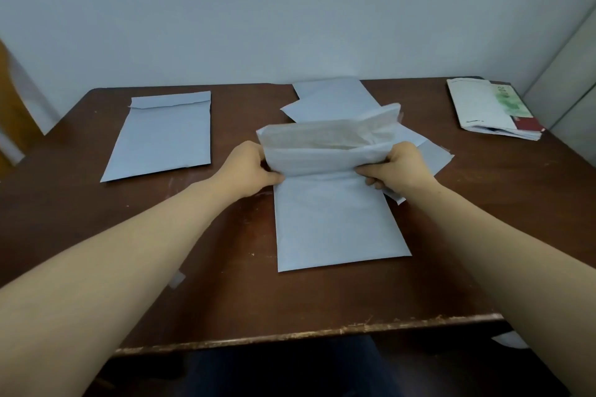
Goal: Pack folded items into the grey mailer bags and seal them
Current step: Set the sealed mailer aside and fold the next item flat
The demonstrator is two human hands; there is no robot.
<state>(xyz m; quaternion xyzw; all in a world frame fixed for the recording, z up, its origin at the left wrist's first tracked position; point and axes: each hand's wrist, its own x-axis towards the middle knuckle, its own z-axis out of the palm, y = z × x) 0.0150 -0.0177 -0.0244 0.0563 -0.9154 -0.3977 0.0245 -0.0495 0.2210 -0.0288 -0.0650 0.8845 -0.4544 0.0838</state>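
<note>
With the left hand and right hand each pinching the raised flap of the mailer bag, uneven folding could seal it crooked.

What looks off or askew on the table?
Loose grey mailer bags behind the held mailer lie fanned at odd angles. Brown wooden table's front edge is chipped. Small pale scrap lies stray near left forearm.
</note>
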